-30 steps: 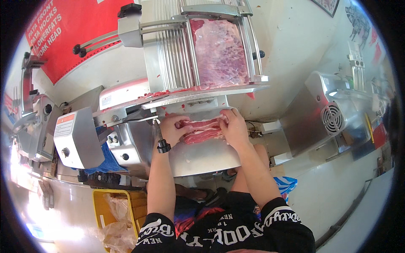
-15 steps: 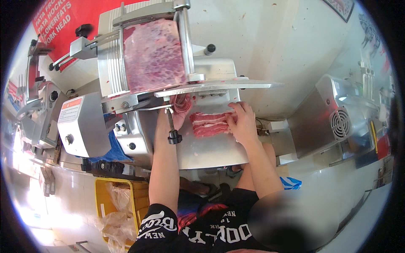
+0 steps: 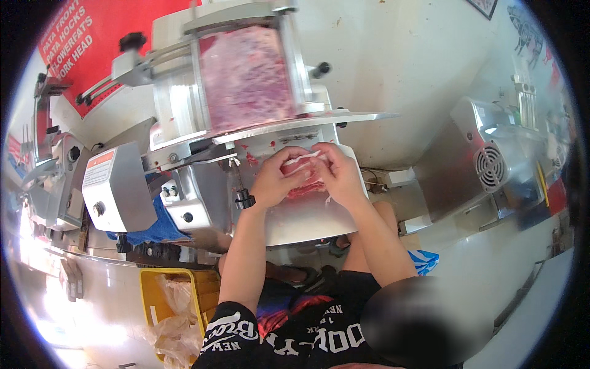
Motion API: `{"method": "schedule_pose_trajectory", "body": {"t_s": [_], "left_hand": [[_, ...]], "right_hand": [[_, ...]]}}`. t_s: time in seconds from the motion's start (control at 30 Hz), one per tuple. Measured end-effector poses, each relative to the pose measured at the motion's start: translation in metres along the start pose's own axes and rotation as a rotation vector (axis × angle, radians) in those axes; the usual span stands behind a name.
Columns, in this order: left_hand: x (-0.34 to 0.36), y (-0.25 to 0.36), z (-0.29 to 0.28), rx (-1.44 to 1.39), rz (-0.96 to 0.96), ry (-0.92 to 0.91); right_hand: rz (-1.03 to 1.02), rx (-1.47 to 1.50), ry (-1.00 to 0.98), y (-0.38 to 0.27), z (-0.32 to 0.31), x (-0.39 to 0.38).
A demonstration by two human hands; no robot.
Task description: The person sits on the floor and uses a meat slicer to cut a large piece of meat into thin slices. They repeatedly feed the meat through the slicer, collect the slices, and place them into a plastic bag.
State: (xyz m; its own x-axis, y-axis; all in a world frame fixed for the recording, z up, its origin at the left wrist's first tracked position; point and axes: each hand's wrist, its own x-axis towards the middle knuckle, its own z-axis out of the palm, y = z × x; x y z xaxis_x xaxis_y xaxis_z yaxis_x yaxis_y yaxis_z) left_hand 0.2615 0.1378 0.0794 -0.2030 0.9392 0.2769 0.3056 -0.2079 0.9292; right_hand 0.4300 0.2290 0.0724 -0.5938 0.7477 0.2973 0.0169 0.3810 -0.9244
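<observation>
Left hand (image 3: pixel 273 179) and right hand (image 3: pixel 342 174) together, pinching meat (image 3: pixel 305 188); likely light, soft, slippery, easily torn: hold both ends.

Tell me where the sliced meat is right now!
In the head view, just right of the middle, the sliced meat is between the left hand and right hand, over the tray, below the meat block.

White lettering (image 3: pixel 72 43) on red banner (image 3: pixel 107 58), black shirt (image 3: pixel 289 340).

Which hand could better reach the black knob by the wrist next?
Probably the left hand: it's nearer the black knob. The right hand is farther across, and both hold meat slices.
</observation>
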Motion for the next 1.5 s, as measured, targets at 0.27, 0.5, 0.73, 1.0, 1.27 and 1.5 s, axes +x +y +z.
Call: {"method": "schedule_pose_trajectory", "body": {"t_s": [0.27,0.5,0.73,1.0,1.27,1.5], "left_hand": [[-0.002,-0.023,-0.052,0.499,-0.072,0.116],[0.020,-0.020,-0.062,-1.233,-0.118,0.405],[0.025,-0.039,-0.064,-1.383,-0.298,0.480],[0.011,-0.046,-0.062,-1.181,-0.217,0.548],[-0.011,-0.018,-0.017,-0.241,-0.193,0.174],[-0.005,-0.012,-0.020,0.382,-0.120,0.086]], "right_hand": [[-0.276,-0.768,0.242,0.024,-0.022,-0.004],[-0.239,-0.697,0.193,0.035,-0.018,-0.004],[-0.238,-0.679,0.180,0.037,-0.017,-0.006],[-0.307,-0.565,0.198,0.020,-0.015,-0.002],[-0.098,0.072,-0.022,-0.016,0.009,0.008],[-0.066,-0.316,0.056,0.005,-0.016,0.008]]}}
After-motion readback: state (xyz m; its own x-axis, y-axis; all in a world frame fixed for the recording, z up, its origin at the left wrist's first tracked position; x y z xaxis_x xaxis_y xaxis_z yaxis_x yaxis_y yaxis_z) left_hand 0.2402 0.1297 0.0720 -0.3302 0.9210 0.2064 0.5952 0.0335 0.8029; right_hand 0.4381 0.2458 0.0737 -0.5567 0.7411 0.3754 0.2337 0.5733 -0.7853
